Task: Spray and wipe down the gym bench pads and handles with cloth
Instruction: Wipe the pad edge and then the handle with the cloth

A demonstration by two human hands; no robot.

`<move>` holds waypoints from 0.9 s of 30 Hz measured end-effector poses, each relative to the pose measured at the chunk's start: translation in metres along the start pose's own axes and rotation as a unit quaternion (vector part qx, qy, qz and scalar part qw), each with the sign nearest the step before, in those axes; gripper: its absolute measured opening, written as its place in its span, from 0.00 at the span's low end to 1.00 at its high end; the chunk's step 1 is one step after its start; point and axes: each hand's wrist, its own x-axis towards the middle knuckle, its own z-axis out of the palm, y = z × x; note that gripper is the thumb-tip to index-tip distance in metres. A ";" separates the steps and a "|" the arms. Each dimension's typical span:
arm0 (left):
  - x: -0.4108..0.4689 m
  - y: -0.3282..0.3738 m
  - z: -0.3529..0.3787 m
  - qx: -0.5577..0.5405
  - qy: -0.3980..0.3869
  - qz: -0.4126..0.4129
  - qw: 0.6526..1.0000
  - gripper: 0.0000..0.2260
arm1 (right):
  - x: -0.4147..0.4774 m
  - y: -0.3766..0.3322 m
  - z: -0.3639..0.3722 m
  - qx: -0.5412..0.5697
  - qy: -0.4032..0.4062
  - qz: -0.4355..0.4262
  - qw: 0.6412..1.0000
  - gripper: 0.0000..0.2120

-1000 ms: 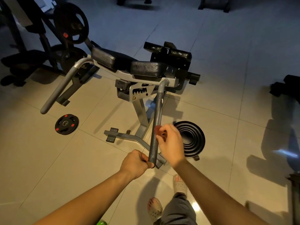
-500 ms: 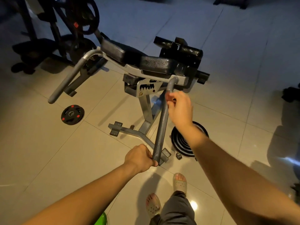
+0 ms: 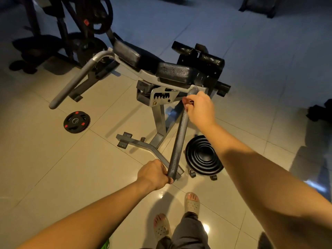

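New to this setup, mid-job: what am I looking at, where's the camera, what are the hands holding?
One view, from a camera worn on the person's head, looking down past both bare arms. The left hand grips the near end of a dark grey metal handle bar on a black-padded gym bench. The right hand holds a small reddish cloth against the bar's upper end. On the tiled floor lie a black weight plate with red marks and a black ribbed round object.

Dim warm light, floor glare near the feet, dark blurred corners, wide-angle bending.
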 end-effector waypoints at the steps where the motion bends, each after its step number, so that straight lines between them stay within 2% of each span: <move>1: 0.001 -0.001 0.000 -0.004 -0.003 -0.002 1.000 0.12 | -0.006 -0.002 0.001 -0.004 0.005 0.002 1.000 0.11; 3: 0.002 -0.003 0.000 -0.014 -0.004 -0.006 1.000 0.12 | -0.040 -0.003 0.004 0.019 0.002 -0.015 1.000 0.11; 8: 0.003 -0.007 0.003 -0.044 0.003 -0.016 0.999 0.14 | -0.158 -0.005 0.008 0.057 -0.101 -0.144 0.983 0.11; 10: 0.004 -0.007 0.003 -0.047 0.000 -0.015 0.999 0.14 | -0.162 -0.007 0.001 0.039 -0.126 -0.183 0.974 0.11; 12: 0.002 -0.006 0.003 -0.048 0.001 -0.012 0.999 0.14 | -0.125 -0.006 -0.008 0.028 -0.124 -0.171 0.977 0.10; 15: 0.002 -0.008 0.005 -0.045 0.002 -0.006 0.999 0.12 | -0.042 -0.001 -0.011 -0.006 -0.041 -0.080 0.996 0.10; 18: 0.003 -0.009 0.005 -0.047 0.000 -0.009 0.999 0.11 | -0.011 -0.002 -0.001 0.007 -0.009 -0.008 1.000 0.11; 21: 0.005 -0.011 0.006 -0.054 -0.001 -0.006 0.999 0.11 | -0.063 -0.006 0.007 0.027 -0.015 -0.017 0.999 0.10; 25: 0.006 -0.015 0.010 -0.061 -0.002 0.002 0.998 0.10 | -0.171 -0.009 0.020 0.073 -0.062 -0.084 0.992 0.11; 27: 0.005 -0.015 0.012 -0.061 0.003 0.008 0.998 0.09 | -0.198 -0.011 0.018 0.070 -0.084 -0.116 0.987 0.12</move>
